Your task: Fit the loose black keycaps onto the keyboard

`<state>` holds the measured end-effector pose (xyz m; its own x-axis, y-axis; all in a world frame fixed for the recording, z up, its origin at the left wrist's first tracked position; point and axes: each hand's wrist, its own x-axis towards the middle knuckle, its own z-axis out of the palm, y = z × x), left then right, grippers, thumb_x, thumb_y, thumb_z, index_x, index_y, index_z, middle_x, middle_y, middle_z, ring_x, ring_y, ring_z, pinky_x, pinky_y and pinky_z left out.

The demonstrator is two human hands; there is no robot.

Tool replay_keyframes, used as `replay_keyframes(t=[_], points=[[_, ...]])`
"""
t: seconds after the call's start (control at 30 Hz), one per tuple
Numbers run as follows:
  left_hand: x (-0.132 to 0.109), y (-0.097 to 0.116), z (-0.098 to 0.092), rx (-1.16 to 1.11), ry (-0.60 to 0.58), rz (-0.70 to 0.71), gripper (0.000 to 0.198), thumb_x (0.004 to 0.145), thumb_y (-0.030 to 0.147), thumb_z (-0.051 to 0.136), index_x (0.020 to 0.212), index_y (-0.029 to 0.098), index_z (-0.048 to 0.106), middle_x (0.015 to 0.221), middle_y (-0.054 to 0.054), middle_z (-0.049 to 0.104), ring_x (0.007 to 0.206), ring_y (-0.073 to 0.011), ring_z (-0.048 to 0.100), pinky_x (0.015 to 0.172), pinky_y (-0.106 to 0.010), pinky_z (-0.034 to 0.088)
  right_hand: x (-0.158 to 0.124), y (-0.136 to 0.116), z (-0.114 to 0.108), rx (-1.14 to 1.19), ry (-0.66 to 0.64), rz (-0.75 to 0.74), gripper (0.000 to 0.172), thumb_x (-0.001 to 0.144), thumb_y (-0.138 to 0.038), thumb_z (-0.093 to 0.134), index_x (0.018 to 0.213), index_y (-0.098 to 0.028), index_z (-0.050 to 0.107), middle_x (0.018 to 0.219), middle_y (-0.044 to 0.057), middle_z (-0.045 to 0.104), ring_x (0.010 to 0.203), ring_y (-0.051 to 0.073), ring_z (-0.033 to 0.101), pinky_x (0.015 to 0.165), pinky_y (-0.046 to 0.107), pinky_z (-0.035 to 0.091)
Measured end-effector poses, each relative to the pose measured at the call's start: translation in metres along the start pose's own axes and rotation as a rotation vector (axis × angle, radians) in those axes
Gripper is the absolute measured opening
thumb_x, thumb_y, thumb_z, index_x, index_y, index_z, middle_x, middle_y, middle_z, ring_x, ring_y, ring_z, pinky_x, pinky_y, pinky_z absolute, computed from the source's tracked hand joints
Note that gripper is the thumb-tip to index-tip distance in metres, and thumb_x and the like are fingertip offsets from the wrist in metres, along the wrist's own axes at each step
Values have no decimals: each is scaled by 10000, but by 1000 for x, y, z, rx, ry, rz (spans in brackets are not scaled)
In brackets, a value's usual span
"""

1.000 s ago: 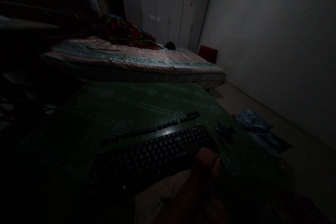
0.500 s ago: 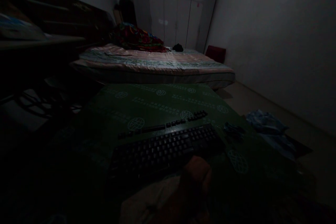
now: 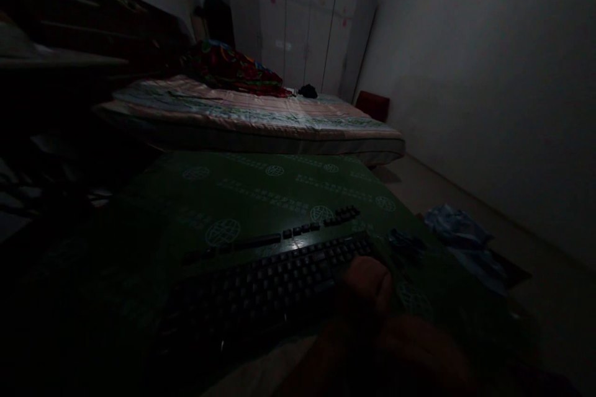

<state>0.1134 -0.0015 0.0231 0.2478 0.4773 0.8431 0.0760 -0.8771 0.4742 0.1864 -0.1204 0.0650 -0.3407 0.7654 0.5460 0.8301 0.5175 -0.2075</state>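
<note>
A black keyboard (image 3: pixel 261 288) lies on the green table covering (image 3: pixel 251 198). Over its right end is my left hand (image 3: pixel 367 279), fingers curled inward; anything inside them is hidden, and I cannot tell whether it touches the keys. Lower and to the right, my right hand (image 3: pixel 419 347) is a dark shape close to the left one, its fingers lost in shadow. Behind the keyboard runs a row of loose black keycaps (image 3: pixel 300 229), with a long space bar key (image 3: pixel 258 239) among them. More loose keycaps (image 3: pixel 344 215) sit toward the right.
A dark crumpled item (image 3: pixel 405 245) lies right of the keyboard. Past the table's right edge is a heap of bluish cloth (image 3: pixel 459 226). A bed (image 3: pixel 261 118) stands behind the table, with a red patterned blanket (image 3: pixel 233 68). The room is very dim.
My left hand has moved right and up, from the keyboard's front edge to over its right end. My right hand has come into view at lower right. The camera view has shifted slightly.
</note>
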Motion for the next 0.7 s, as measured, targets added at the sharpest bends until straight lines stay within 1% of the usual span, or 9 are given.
replay_keyframes(t=[0.03, 0.1, 0.17, 0.23, 0.3, 0.37, 0.47, 0.57, 0.7], points=[[-3, -8, -1, 30, 68, 28, 179, 845, 136, 439, 753, 172, 588, 670, -47, 648, 656, -153, 599, 641, -291, 504, 10, 20, -5, -12, 7, 16, 208, 909, -324, 501, 1056, -212, 597, 1078, 65, 605, 896, 162, 598, 765, 331, 514], [-6, -23, -10, 117, 173, -19, 153, 845, 130, 454, 858, 160, 604, 768, -68, 674, 761, -172, 623, 719, -318, 523, 39, 63, -9, -34, 20, 49, 185, 919, -252, 460, 966, -239, 638, 949, 70, 640, 823, 152, 614, 715, 279, 505], [-4, -35, -24, 209, 146, -156, 162, 837, 137, 490, 952, 152, 604, 896, -87, 681, 880, -194, 623, 796, -351, 523, 74, 103, -2, -91, 1, 66, 196, 907, -228, 456, 946, -203, 647, 892, 73, 651, 796, 154, 619, 686, 262, 496], [-1, -43, -37, 284, 178, -269, 175, 839, 157, 497, 978, 154, 604, 947, -92, 673, 917, -207, 621, 814, -377, 527, 111, 136, 14, -204, -126, 127, 183, 882, -198, 482, 920, -178, 660, 885, 74, 658, 817, 160, 622, 685, 248, 482], [2, -49, -45, 319, 220, -345, 182, 837, 176, 509, 992, 159, 603, 971, -94, 666, 931, -215, 621, 818, -390, 532, 142, 160, 34, -338, -343, 193, 199, 875, -169, 484, 941, -188, 670, 940, 68, 657, 862, 163, 616, 694, 239, 459], [2, -52, -49, 314, 227, -398, 205, 834, 184, 523, 1024, 167, 597, 1012, -98, 656, 965, -222, 614, 838, -403, 528, 163, 175, 54, -372, -428, 204, 190, 836, -137, 529, 942, -178, 682, 954, 73, 660, 877, 175, 615, 689, 238, 443], [0, -57, -50, 285, 213, -430, 236, 835, 183, 523, 1061, 168, 589, 1054, -109, 644, 1013, -229, 597, 871, -418, 516, 180, 189, 74, -388, -507, 199, 199, 800, -133, 576, 960, -173, 687, 986, 80, 664, 923, 188, 608, 711, 236, 429], [0, -60, -51, 266, 241, -469, 238, 832, 187, 520, 1057, 168, 597, 1052, -106, 650, 1014, -228, 598, 874, -419, 516, 187, 197, 84, -405, -586, 203, 202, 793, -198, 609, 980, -185, 684, 1012, 77, 667, 947, 187, 603, 746, 229, 423], [3, -61, -53, 249, 250, -558, 241, 823, 208, 525, 1041, 161, 617, 1056, -107, 654, 1002, -231, 606, 861, -409, 524, 193, 204, 87, -433, -689, 225, 238, 772, -255, 631, 1001, -212, 681, 1042, 80, 666, 947, 200, 612, 751, 237, 430]])
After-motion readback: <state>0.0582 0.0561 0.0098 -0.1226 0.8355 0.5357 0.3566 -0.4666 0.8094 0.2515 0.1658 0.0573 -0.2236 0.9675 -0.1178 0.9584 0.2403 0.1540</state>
